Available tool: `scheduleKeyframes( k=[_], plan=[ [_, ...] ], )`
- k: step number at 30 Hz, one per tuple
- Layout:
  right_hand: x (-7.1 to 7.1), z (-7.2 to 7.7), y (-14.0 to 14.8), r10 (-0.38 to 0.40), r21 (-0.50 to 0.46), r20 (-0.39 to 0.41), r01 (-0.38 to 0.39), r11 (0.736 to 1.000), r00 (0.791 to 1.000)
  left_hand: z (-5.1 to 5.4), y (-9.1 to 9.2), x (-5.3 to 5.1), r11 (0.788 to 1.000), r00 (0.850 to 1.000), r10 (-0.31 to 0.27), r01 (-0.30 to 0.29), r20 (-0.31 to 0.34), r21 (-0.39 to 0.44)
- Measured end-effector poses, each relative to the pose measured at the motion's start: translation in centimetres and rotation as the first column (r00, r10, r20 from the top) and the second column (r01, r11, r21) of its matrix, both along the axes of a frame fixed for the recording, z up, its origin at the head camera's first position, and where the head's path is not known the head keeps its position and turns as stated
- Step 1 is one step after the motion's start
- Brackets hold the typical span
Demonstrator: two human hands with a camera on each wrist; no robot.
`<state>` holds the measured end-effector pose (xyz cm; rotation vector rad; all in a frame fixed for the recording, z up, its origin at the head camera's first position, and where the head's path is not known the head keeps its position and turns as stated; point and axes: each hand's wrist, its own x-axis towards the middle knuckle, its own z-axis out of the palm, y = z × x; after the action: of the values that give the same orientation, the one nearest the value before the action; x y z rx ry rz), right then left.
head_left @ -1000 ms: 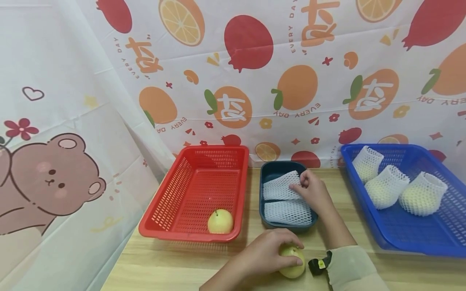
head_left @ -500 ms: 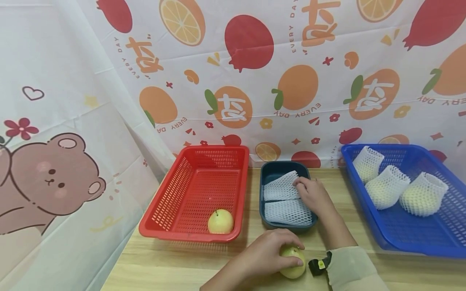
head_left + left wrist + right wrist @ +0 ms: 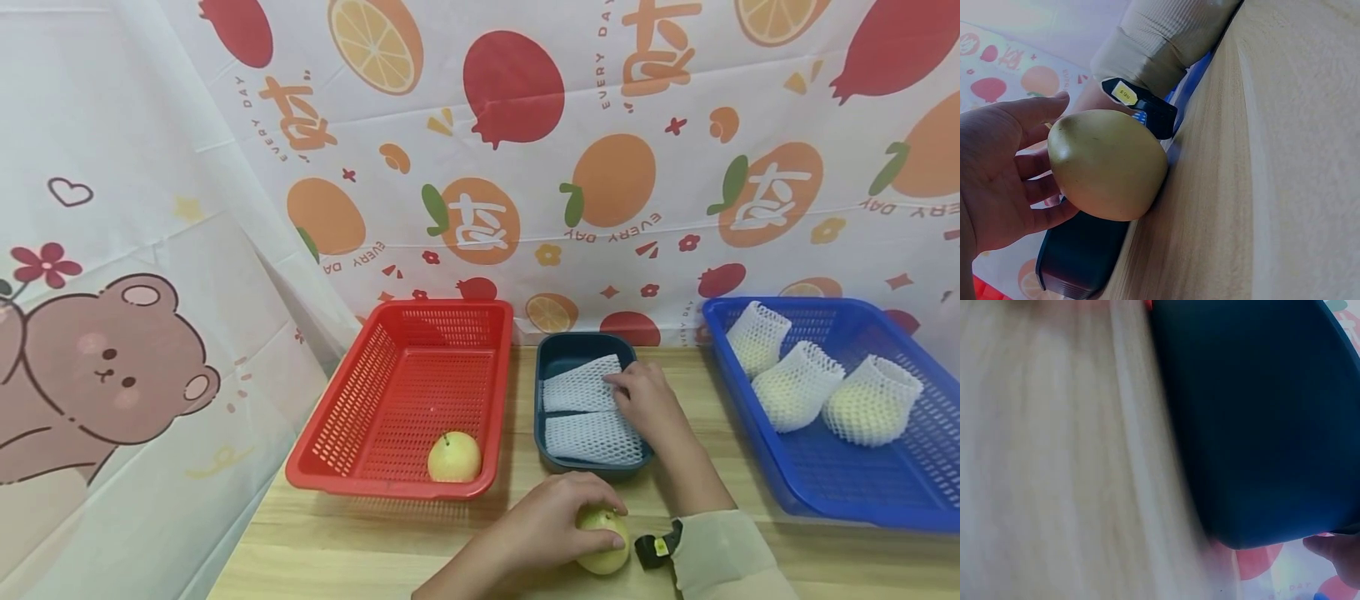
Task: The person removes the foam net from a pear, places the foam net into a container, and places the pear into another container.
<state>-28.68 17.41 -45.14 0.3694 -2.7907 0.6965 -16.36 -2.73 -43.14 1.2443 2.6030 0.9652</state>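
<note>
In the head view, my left hand (image 3: 551, 517) holds a round yellow pear (image 3: 603, 557) on the table, its fingers and thumb curled about it. The left wrist view has the same pear (image 3: 1107, 165) close up, with fingers behind it. My right hand (image 3: 651, 402) reaches over the right rim of a dark teal tray (image 3: 558, 350). Its fingertips pinch the right end of the upper white foam net sleeve (image 3: 577, 387). A second foam net sleeve (image 3: 594, 438) lies flat below it. In the right wrist view, the tray's outer wall (image 3: 1260, 425) hides most of that hand.
Left of the tray stands a red basket (image 3: 397, 487) with one pear (image 3: 454, 458) in its near right corner. On the right, a blue basket (image 3: 817, 492) holds three pears in foam net sleeves (image 3: 872, 402). A printed cloth (image 3: 525, 225) hangs behind the table.
My right hand has lowered from above the upper sleeve's end and shifted slightly right. That sleeve's right end has spread a little. The left hand and its pear have stayed put.
</note>
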Motion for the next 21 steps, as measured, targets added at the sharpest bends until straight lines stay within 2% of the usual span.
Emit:
scheduleKeyframes(
  k=[7,14,21],
  plan=[
    [0.18,-0.21,-0.12,-0.02,-0.058,0.004,0.02,0.998,1.0,0.11,-0.01,0.0,1.0,1.0,-0.005,0.005,0.008,-0.005],
    [0.15,0.05,-0.17,0.003,-0.033,0.012,-0.003,0.999,1.0,0.2,-0.06,0.04,1.0,1.0,-0.002,0.002,0.014,-0.01],
    [0.21,0.1,-0.2,0.061,-0.002,0.096,-0.061,0.998,0.993,0.18,0.0,0.1,1.0,1.0,0.004,-0.004,-0.005,-0.014]
  ],
)
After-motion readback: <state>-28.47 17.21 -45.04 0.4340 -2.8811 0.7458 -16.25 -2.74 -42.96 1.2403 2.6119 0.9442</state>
